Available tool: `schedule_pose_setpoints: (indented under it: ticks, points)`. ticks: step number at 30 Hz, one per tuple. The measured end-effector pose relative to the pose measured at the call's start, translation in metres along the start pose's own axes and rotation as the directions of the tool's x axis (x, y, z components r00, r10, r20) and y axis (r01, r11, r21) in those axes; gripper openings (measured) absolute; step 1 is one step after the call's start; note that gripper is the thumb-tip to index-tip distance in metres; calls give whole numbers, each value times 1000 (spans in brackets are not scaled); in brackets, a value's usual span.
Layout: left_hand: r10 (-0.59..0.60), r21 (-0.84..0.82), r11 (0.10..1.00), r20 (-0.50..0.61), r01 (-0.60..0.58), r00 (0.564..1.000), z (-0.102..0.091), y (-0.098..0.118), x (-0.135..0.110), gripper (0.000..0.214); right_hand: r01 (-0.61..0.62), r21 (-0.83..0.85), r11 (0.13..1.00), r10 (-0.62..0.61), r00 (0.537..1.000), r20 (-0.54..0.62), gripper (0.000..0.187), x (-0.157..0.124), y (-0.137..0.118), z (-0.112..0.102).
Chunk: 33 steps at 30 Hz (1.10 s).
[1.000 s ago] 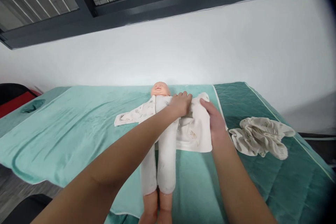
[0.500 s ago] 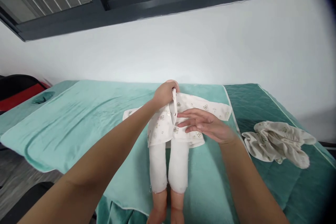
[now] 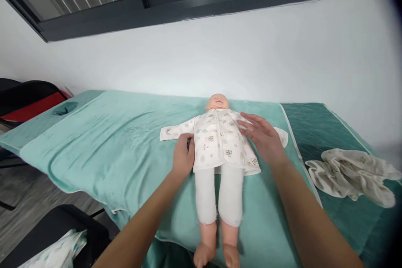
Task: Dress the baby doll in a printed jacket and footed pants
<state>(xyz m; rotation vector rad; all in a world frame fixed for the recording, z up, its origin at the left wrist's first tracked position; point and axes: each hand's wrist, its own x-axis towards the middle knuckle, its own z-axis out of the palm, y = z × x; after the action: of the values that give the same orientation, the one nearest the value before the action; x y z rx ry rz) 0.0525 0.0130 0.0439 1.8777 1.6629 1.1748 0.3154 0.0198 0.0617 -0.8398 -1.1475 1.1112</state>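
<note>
A baby doll (image 3: 217,101) lies on its back on a light green sheet, head toward the wall and bare feet toward me. It wears a white, bear-printed baby shirt (image 3: 210,144), whose front edges meet down the middle. White cloth covers its upper legs. My left hand (image 3: 184,157) is at the shirt's left side below the sleeve, its fingers curled in at the edge of the cloth. My right hand (image 3: 264,136) hovers over or lightly touches the shirt's right side, fingers stretched out and apart, partly hiding the right sleeve.
Crumpled pale cloth garments (image 3: 353,176) lie on the dark green cover at the right. A black chair (image 3: 59,234) holding a printed white cloth (image 3: 63,251) stands at lower left. Behind the bed are a white wall (image 3: 220,58) and a dark window frame (image 3: 204,2).
My left hand has let go of the shirt's front near the neck and come down to its left side. My right hand has moved to the right side. The doll's head is now uncovered.
</note>
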Motion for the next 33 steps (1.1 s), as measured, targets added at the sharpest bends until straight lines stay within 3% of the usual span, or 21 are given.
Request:
schedule_pose_setpoints:
  ticks: [3, 6, 12, 17, 22, 28, 33]
  points:
    - [41, 75, 996, 108, -49, 993, -10, -17, -32, 20, 116, -289, 950, -117, 993, 15, 42, -5, 14, 10]
    - [64, 98, 992, 141, -78, 988, -12, -19, -40, 20, 125, -445, 887, -92, 991, 94, 45, -18, 20, 19]
    - [60, 115, 991, 87, -70, 994, -6, -23, -31, 20, 86, -442, 893, -82, 996, 29, 54, -53, 32, 17]
    - [70, 178, 980, 100, -87, 992, -1, -29, -15, 20, -75, -522, 850, -19, 985, -171, 50, -82, 34, 10]
    - [-30, 175, 984, 87, 14, 996, 2, -30, 4, 25, -164, -582, 797, -33, 949, -312, 42, -92, 34, 8]
    - [-15, 102, 995, 52, 10, 999, 3, -35, 5, 38, -151, -598, 787, 11, 973, -231, 44, -95, 40, 3]
    - [-35, 67, 997, 42, 32, 999, 5, -40, 6, 29, -134, -601, 788, 24, 982, -187, 48, -98, 37, 4]
